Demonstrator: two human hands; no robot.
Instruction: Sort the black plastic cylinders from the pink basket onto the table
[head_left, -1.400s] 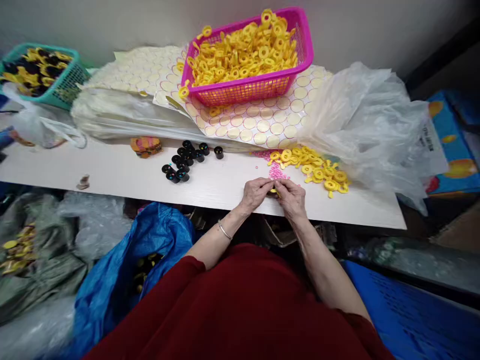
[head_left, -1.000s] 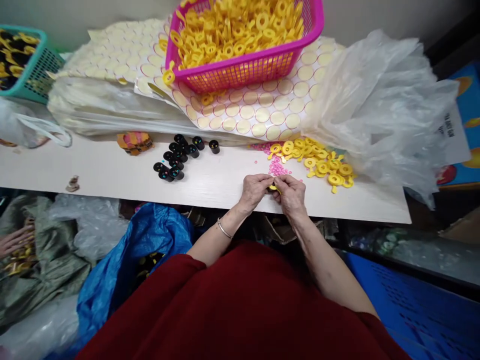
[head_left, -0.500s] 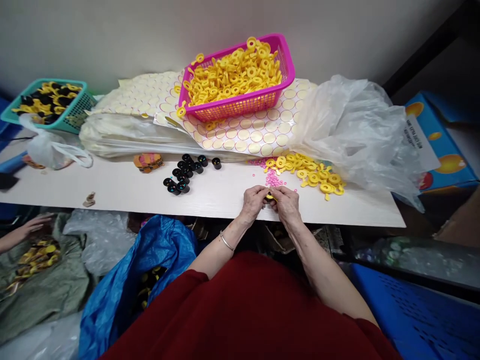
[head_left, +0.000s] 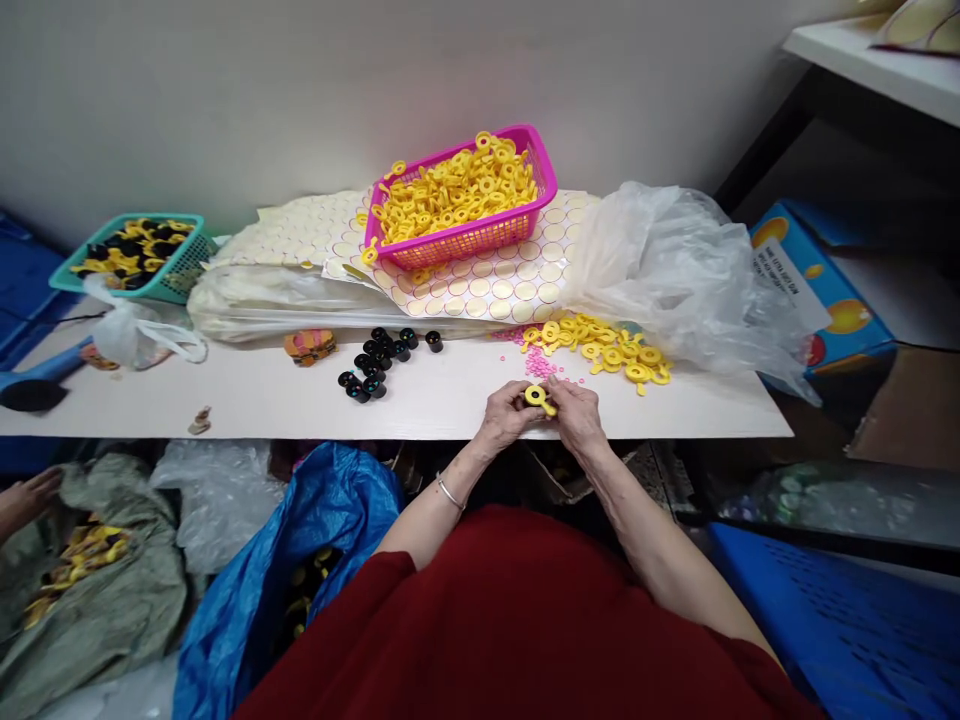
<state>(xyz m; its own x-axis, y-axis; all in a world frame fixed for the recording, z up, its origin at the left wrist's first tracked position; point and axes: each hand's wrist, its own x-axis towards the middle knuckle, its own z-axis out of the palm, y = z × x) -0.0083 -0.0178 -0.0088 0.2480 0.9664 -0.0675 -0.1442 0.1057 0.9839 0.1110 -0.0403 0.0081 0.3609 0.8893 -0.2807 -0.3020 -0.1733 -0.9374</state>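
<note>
Both hands meet near the front edge of the white table [head_left: 420, 405]. My left hand [head_left: 504, 412] is closed around a small piece with a yellow ring-shaped top [head_left: 535, 396] and a short yellow handle; a dark part shows beneath the ring. My right hand [head_left: 576, 412] has its fingers closed at the right side of the same piece, by the handle. Just beyond the fingers lie tiny pink discs [head_left: 538, 362]. A pile of loose yellow ring pieces [head_left: 619, 345] is spread to the right of them. Several black cylindrical caps [head_left: 373, 365] stand to the left.
A pink basket [head_left: 469, 240] of yellow pieces rests on sticker sheets [head_left: 487, 295] at the back. Clear plastic bags [head_left: 667, 250] bulge at the right; a teal basket [head_left: 180, 275] stands far left. Below the edge hangs a blue sack [head_left: 247, 590]. Another person's hand [head_left: 30, 500] is at lower left.
The yellow ring now shows face up with its handle pointing down and right; before, the fingers mostly covered it. The camera view has tilted and shifted slightly.
</note>
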